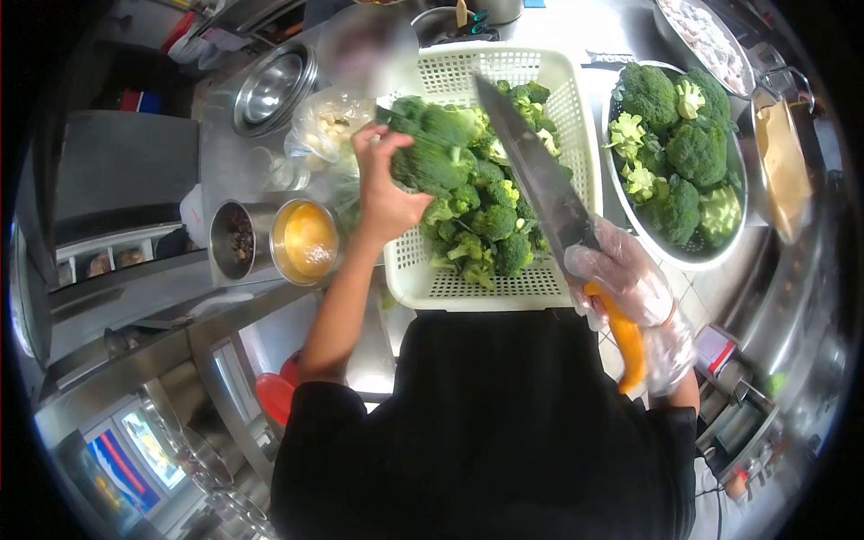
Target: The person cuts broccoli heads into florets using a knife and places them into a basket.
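My bare left hand (389, 193) grips a large broccoli head (427, 148) over the left side of a white perforated plastic basket (585, 117). The broccoli is slightly blurred. Cut broccoli florets (490, 225) fill much of the basket beneath it. My right hand (634, 279), in a clear plastic glove, is closed around the orange handle of a large knife (544, 180). Its wide dark blade points up and left above the basket's right part, apart from the broccoli in my left hand.
To the right, an oval colander (740, 236) holds several whole broccoli heads. Left stand a pot of yellow liquid (306, 241), a steel container with dark bits (238, 236), a plastic bag (326, 126) and stacked steel bowls (270, 90). A bowl of pale pieces (711, 40) is at upper right.
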`<state>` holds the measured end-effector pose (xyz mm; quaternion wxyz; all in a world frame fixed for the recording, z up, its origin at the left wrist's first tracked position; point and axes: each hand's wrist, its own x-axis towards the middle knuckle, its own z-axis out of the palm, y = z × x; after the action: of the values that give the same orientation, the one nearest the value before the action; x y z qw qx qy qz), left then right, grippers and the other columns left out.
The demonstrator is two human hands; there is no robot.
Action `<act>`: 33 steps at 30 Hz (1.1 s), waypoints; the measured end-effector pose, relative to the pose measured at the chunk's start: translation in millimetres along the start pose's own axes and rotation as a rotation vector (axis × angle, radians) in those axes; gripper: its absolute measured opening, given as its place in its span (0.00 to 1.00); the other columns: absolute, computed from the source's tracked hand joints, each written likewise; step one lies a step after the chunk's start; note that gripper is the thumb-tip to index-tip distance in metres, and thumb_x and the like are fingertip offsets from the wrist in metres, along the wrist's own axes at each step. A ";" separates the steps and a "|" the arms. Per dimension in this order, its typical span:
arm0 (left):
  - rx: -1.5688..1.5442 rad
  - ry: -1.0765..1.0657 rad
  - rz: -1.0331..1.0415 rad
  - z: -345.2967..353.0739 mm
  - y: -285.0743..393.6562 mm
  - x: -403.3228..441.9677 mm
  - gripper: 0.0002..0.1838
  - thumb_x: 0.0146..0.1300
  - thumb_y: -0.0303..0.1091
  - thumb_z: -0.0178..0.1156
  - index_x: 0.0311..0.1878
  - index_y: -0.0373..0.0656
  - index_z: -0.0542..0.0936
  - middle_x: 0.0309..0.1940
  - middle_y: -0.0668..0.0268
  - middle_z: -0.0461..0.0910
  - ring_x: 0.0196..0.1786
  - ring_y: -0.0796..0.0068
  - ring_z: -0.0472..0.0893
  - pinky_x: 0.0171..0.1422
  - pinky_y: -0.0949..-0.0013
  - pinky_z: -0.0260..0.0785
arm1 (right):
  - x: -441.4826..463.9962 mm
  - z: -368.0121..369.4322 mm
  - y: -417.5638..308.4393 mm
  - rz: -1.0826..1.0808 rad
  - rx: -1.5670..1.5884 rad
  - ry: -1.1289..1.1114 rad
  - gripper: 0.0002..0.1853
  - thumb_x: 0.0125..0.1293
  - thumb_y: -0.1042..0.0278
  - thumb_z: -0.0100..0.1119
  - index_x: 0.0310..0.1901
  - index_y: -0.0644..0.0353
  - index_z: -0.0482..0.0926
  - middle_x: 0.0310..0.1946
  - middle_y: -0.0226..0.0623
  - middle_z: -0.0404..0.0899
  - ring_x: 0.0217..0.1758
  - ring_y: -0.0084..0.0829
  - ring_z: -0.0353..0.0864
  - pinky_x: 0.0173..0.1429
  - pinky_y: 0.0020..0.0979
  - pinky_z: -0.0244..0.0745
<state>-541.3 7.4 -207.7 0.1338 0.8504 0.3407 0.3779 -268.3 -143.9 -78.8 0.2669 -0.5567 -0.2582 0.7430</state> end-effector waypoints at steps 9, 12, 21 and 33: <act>-0.604 0.159 -0.208 5.7 -1.4 -1.5 0.55 0.33 0.30 0.81 0.65 0.43 0.56 0.60 0.56 0.60 0.65 0.60 0.65 0.72 0.57 0.57 | 26.1 29.6 52.9 -0.530 -0.062 0.394 0.11 0.75 0.66 0.50 0.50 0.66 0.73 0.22 0.31 0.72 0.22 0.19 0.71 0.22 0.24 0.67; -0.342 0.115 -0.058 3.1 6.8 1.6 0.53 0.35 0.28 0.80 0.64 0.46 0.56 0.60 0.54 0.59 0.68 0.57 0.62 0.72 0.52 0.56 | 22.3 31.6 40.3 -0.654 -0.761 0.422 0.10 0.74 0.64 0.51 0.47 0.62 0.73 0.22 0.31 0.72 0.20 0.20 0.70 0.22 0.22 0.64; 0.149 -0.076 0.126 -15.8 14.2 14.3 0.41 0.31 0.16 0.67 0.56 0.54 0.72 0.55 0.54 0.62 0.64 0.45 0.65 0.65 0.54 0.65 | 29.2 -7.0 39.8 -0.086 0.175 -0.037 0.11 0.69 0.70 0.55 0.50 0.65 0.73 0.24 0.35 0.74 0.18 0.23 0.74 0.17 0.23 0.66; -1.916 0.122 -0.833 -9.8 0.6 -18.4 0.33 0.66 0.51 0.55 0.70 0.46 0.65 0.64 0.57 0.73 0.63 0.51 0.74 0.53 0.40 0.73 | 40.6 9.5 53.7 -0.986 -0.861 0.615 0.22 0.65 0.82 0.59 0.60 0.71 0.69 0.37 0.54 0.81 0.34 0.46 0.80 0.37 0.42 0.74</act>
<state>-557.1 -5.8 -210.9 0.8538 0.1834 0.1710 0.4562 -293.0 -155.8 -141.1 0.3887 -0.6151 -0.6625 0.1781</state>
